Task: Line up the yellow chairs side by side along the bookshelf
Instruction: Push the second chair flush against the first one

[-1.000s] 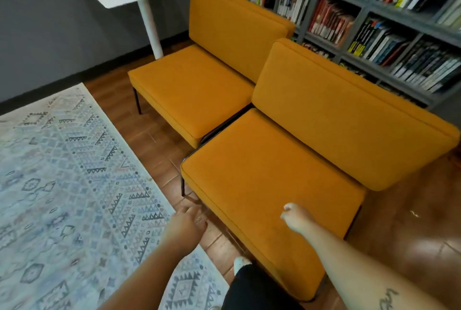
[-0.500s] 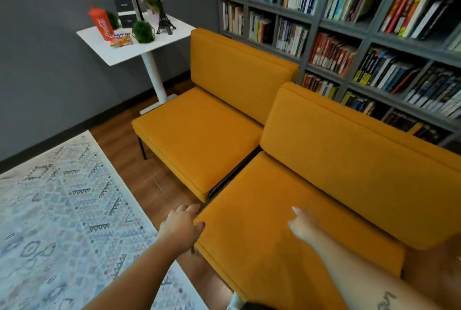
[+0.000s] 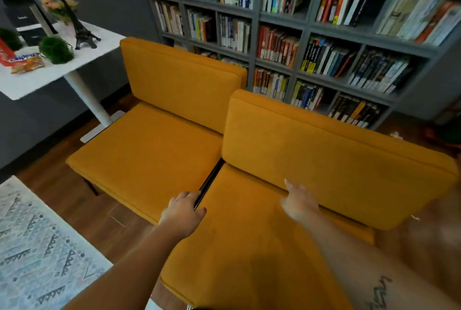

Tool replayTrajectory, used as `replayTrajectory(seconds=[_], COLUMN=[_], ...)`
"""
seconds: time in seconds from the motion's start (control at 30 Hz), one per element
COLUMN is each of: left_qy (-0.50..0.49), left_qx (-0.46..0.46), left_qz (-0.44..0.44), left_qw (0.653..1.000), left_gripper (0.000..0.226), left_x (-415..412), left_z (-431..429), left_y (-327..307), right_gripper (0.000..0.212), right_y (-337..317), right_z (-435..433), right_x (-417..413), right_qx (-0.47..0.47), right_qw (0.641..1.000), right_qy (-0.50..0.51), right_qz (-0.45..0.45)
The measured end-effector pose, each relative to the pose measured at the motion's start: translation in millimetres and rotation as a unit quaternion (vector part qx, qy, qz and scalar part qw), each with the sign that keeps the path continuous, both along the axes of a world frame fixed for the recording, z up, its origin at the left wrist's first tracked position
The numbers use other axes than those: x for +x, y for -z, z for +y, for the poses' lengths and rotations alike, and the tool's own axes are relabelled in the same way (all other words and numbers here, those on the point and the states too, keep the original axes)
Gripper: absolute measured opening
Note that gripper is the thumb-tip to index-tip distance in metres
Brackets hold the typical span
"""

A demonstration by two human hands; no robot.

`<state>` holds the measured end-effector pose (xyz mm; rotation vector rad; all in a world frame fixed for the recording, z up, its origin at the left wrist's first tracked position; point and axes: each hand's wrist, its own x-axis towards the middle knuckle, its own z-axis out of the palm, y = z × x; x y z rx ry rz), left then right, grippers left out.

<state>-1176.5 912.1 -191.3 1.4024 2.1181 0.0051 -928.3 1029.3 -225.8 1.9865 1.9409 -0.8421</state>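
Two chairs, both mustard yellow and both the same build: a boxy padded seat, a thick slab backrest in woven fabric with a seam round the edge, and a thin black metal frame below. The left chair (image 3: pixel 149 157) sits farther off and the right chair (image 3: pixel 324 160) nearer. They stand side by side with only a narrow dark gap between the seats, where a black rail shows. Both backs face the bookshelf (image 3: pixel 255 42), a grey grid of square compartments packed with upright books.

The left hand (image 3: pixel 183 212) is at that gap, grasping the right chair's left seat edge. Its fingers hook down over the rail and its thumb lies on the cushion. The right hand (image 3: pixel 298 203) is released and grasps nothing. Its fingers are straight and spread, at the crease where the right chair's seat meets its back. It is blurred, so I cannot tell whether it touches the fabric.

Far left there is one white table (image 3: pixel 82 62) on a round post. On it stand one dark tower model (image 3: pixel 79 27), two green mossy balls (image 3: pixel 56 50) and one snack packet (image 3: pixel 27 62). One pale patterned rug (image 3: pixel 37 247) lies near left on a brown wood-plank floor (image 3: pixel 82 199).
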Motion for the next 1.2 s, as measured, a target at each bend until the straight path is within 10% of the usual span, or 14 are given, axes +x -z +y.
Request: replayTrajectory(seconds=[0.67,1.2], left_qy=[0.2,0.306], left_qx=[0.049,0.02], left_qz=[0.027,0.14], left_qw=[0.978,0.941], left_gripper=[0.06,0.111], left_x=[17,-9], left_z=[265,420], left_y=[19,45], right_gripper=[0.068,0.128], right_y=[-2,15], right_z=[173,294], right_x=[-9,-23], right_qx=[0.073,0.064], right_qw=[0.99,0.993], right_qy=[0.119,0.001], right_qz=[0.012,-0.098])
